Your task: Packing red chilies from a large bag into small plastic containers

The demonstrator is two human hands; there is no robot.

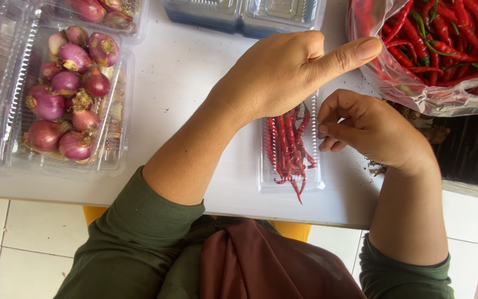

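Note:
A small clear plastic tray [316, 180] lies on the white table, holding several long red chillies [289, 147]. My left hand [289, 72] hovers over the tray's far end, fingers curled under, thumb stretched to the right; whether it holds chillies is hidden. My right hand [369, 127] rests just right of the tray, fingers curled inward near its edge, with nothing visible in them.
A clear plastic bag of red chillies [432, 55] sits at the far right. An open clear container of red shallots [67, 94] stands at the left, more shallots [100, 11] behind it. Stacked empty clear containers [244, 14] lie at the back. The table edge [84, 199] runs below.

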